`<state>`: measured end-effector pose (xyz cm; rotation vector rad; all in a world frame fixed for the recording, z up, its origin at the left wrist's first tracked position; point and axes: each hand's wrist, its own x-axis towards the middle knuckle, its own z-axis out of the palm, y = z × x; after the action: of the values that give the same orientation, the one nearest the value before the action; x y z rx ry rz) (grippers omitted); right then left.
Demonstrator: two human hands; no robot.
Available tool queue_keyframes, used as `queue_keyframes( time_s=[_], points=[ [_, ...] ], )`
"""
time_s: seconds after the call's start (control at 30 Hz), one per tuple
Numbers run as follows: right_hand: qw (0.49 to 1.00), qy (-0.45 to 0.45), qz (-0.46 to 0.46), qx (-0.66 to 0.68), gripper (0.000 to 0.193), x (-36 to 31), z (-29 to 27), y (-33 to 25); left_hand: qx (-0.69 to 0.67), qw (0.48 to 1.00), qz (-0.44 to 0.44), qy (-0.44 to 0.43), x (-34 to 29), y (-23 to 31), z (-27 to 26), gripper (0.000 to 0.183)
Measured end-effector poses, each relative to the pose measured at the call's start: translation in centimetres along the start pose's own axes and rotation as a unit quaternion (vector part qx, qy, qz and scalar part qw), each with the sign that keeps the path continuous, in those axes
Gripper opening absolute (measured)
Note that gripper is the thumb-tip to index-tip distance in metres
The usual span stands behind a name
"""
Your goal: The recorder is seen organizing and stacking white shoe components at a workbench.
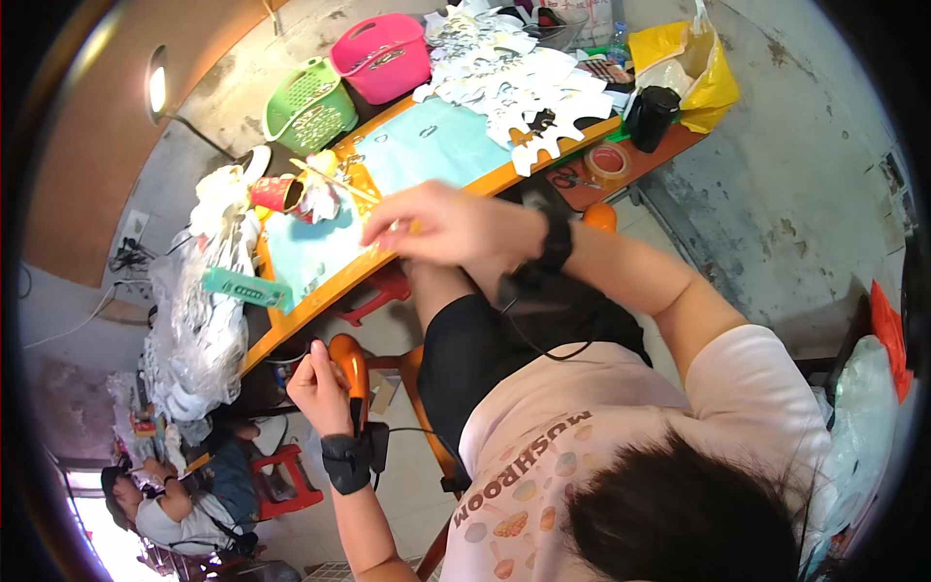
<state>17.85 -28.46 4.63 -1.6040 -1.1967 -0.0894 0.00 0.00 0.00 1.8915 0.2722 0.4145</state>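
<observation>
Pretty open lane over the bigger blue sheet (427, 155) tbh. Green basket (308, 105) and pink basket (381, 60) block the back, white cutouts (504, 73) crowd the right, red cup (270, 194) is in the way left.

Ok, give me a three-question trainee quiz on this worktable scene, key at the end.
1. What colour is the basket right beside the pink basket?
2. True or false: the left hand is lower in the picture than the right hand.
3. Which lies beside the scissors: (a) a tape roll, (b) a lamp, (c) a yellow bag?

Key: 1. Green. 2. True. 3. a.
</observation>
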Motion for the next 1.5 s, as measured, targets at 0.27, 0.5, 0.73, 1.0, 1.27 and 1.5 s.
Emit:
queue_keyframes(
  time_s=[0.27,0.5,0.73,1.0,1.27,1.5],
  points=[
    [0.9,0.115,0.198,-0.371,0.019,-9.1,-18.4,8.9,0.146,0.966,0.17,-0.125,4.1,4.6,14.6,0.027],
    [0.846,0.093,0.233,-0.471,0.032,-11.3,-22.4,13.1,0.171,0.948,0.229,-0.143,12.4,6.9,30.9,0.042],
    [0.883,0.075,0.312,-0.343,0.034,-9.8,-20.8,13.2,0.063,0.976,0.121,-0.171,16.2,4.2,34.7,0.017],
    [0.872,0.15,0.213,-0.414,0.023,-5.9,-23.7,17.3,0.052,0.979,0.004,-0.198,19.2,1.3,24.3,0.017],
    [0.865,0.037,0.159,-0.475,0.034,-2.5,-23.5,20.0,0.069,0.988,-0.032,-0.137,20.0,-1.0,17.2,0.022],
    [0.837,0.032,0.316,-0.446,0.046,-2.2,-26.5,22.3,0.266,0.947,0.17,-0.055,19.0,1.6,17.2,0.025]
  ],
)
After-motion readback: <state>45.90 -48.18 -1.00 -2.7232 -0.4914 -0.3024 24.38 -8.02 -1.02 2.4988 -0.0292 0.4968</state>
